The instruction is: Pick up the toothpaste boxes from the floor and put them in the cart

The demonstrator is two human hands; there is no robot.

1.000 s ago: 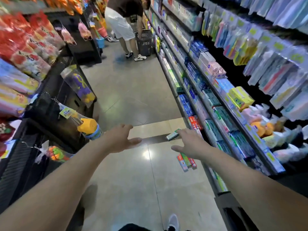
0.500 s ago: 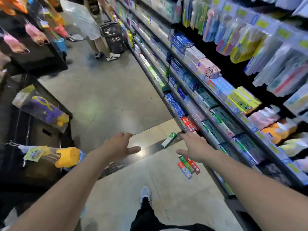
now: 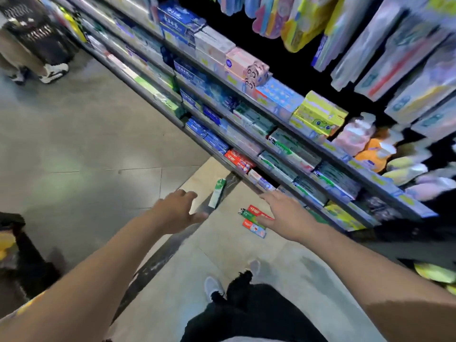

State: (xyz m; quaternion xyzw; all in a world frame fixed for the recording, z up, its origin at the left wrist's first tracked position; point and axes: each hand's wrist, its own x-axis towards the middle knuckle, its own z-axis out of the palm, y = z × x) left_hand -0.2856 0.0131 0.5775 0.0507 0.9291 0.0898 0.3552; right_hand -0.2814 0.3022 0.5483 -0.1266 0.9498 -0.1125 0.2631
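Both hands are spread wide and hold nothing; the left hand [image 3: 176, 210] has straight fingers and hangs over the dark strip [image 3: 172, 240] in the floor [image 3: 74, 144]; the right hand [image 3: 283, 213] reaches out flat, low by the foot of the shelf [image 3: 246, 174], and it covers part of the boxes below it; no grip has been made yet.

The green and white toothpaste box [image 3: 217, 193] lies alone on the floor, between the two hands and a bit past them; the little pile of red and green toothpaste boxes [image 3: 254, 219] lies just under the right hand, near the bottom edge of the shelf.

A moment ago the boxes looked farther off; now the person has stepped closer and leaned down, so the hands are almost on them; I think the next thing is to grab the pile, then the lone box.

The cart is not in view; another person's shoes [image 3: 53, 72] stand far up the aisle.
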